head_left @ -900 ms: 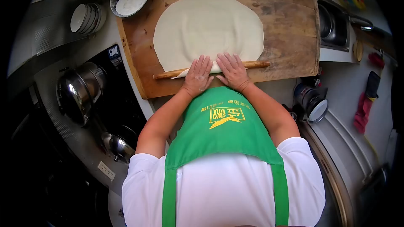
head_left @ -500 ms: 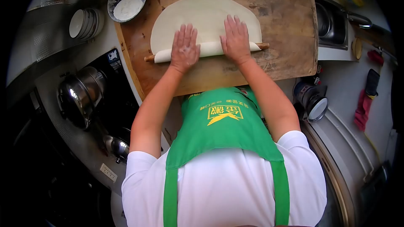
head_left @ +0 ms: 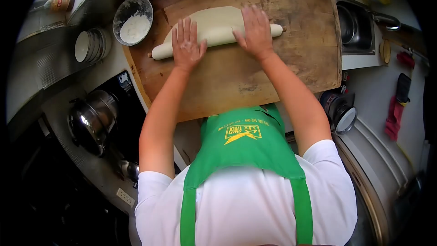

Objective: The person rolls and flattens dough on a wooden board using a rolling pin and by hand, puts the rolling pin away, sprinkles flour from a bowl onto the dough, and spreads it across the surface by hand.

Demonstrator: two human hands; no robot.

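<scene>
A pale sheet of dough point(head_left: 218, 18) lies on the wooden board, its near part wound round a rolling pin point(head_left: 284, 29). Only the pin's wooden ends show, one at each side of the dough roll. Flat on the left part of the roll rests my left hand point(head_left: 186, 45), fingers spread and the back of the hand dusted with flour. My right hand point(head_left: 256, 34) lies open over the right part of the roll, thumb stretched inward and fingertips a little blurred. The unrolled dough spreads out beyond both hands as a rounded half-disc.
The large wooden board point(head_left: 218, 86) reaches to my green apron point(head_left: 246, 150). A bowl of flour point(head_left: 118, 18) stands at the board's left corner. Stacked bowls point(head_left: 83, 47) and a steel pot point(head_left: 93, 120) are at the left; a sink point(head_left: 359, 27) is at the right.
Both hands have moved forward, away from my body, with the dough roll. More dough is wound on the pin, and the flat part of the sheet is smaller.
</scene>
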